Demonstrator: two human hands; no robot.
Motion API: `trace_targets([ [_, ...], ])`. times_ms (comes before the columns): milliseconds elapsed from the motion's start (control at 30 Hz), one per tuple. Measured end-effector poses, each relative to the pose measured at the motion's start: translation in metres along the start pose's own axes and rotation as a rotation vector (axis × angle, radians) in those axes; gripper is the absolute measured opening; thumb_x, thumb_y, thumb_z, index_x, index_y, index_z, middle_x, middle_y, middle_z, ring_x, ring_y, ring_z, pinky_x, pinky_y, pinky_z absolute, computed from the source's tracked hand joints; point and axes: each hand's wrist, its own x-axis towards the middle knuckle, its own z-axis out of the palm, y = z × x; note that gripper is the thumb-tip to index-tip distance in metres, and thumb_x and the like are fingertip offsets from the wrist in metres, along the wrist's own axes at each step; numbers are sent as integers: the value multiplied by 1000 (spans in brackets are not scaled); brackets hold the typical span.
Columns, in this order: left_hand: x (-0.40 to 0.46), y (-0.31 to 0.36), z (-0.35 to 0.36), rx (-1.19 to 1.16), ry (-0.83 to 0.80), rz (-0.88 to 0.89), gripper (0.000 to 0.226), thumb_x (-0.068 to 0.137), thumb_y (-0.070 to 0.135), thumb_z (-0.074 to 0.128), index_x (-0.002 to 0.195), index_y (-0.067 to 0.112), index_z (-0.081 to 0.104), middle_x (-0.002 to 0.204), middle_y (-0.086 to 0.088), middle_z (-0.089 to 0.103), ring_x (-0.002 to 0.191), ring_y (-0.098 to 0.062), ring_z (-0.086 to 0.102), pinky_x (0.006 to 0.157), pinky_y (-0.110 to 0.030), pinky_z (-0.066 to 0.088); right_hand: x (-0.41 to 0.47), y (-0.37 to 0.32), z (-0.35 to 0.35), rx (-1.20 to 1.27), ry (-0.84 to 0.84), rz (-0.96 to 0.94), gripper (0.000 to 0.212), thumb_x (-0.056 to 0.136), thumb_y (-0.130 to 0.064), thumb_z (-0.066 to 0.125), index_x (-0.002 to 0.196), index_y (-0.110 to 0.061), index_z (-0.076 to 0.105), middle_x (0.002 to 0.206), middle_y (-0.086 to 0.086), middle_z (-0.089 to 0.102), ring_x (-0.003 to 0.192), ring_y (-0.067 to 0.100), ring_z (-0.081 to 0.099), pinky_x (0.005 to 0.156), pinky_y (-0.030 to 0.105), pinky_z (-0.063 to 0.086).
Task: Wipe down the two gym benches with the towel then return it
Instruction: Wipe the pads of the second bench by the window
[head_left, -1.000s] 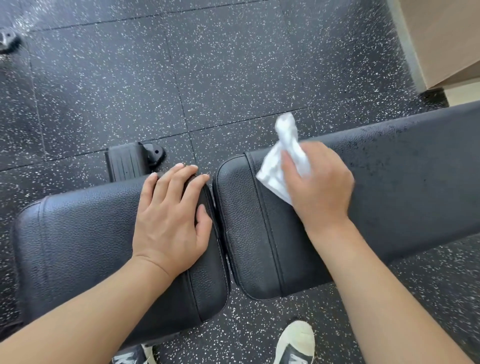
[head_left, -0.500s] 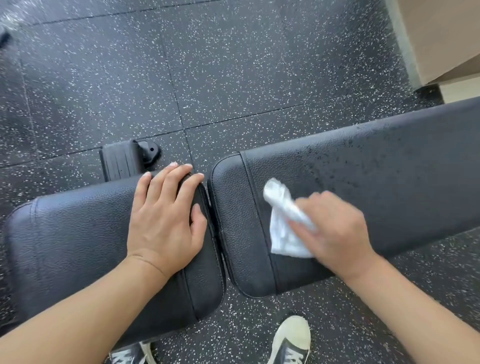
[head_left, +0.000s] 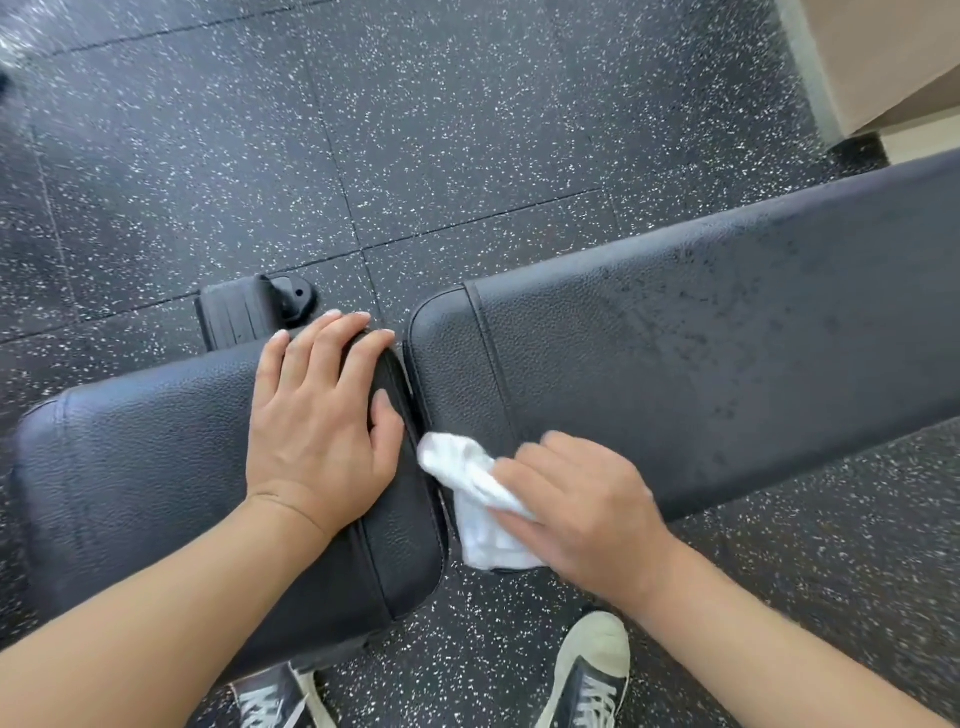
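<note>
So the long back pad (head_left: 701, 353) is speckled with droplets, seat pad (head_left: 156, 467) beside it. Left hand (head_left: 322, 415) rests flat on the seat, fingers spread. Right hand (head_left: 576, 504) grips the bunched white towel (head_left: 467, 493) at the back pad's near corner. Soft, floppy, light, so grab a wad.

No readable text, label, brand name, number or sign appears anywhere. The left shoe (head_left: 270, 699) shows pale markings on its dark side panel, but they are cut off by the frame edge and too blurred to make out as letters.
</note>
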Motion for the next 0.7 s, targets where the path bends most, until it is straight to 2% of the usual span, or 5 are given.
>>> trace_targets([
  [100, -1, -1, 1, -3, 23, 3, 50, 92, 30, 48, 140, 16, 56, 148, -7, 52, 145, -31, 43, 127, -51, 20, -21, 53, -20, -229, 17, 21, 21, 101, -21, 62, 83, -14, 70, 74, -2, 30, 66, 20, 30, 60, 35, 27],
  [167, -1, -1, 2, -6, 32, 7, 50, 92, 30, 48, 139, 17, 56, 148, -7, 52, 144, -31, 43, 127, -50, 19, -1, 90, -26, -439, 112, 223, 29, 105, -29, 53, 82, -19, 67, 74, -5, 29, 65, 21, 38, 63, 29, 22],
  [300, -1, -1, 1, -4, 34, 7, 50, 92, 31, 47, 139, 17, 56, 147, -6, 51, 142, -32, 44, 127, -48, 18, 87, 97, -16, -291, 230, 610, 29, 99, -39, 57, 84, -15, 62, 78, 4, 60, 74, 29, 57, 57, 36, 31],
  [467, 1, 2, -2, -3, 18, 10, 50, 92, 31, 48, 139, 16, 57, 146, -7, 52, 140, -33, 45, 124, -54, 24, 119, 23, 14, -159, 160, 438, 20, 95, -33, 70, 90, -14, 65, 79, 2, 60, 71, 24, 55, 54, 35, 39],
  [700, -1, 4, -6, 7, -12, 6, 48, 93, 30, 48, 138, 14, 56, 146, -9, 53, 142, -33, 44, 122, -56, 26, -25, 8, -12, -109, 55, 108, 21, 105, -28, 60, 91, -14, 65, 76, -2, 41, 67, 19, 37, 59, 31, 32],
])
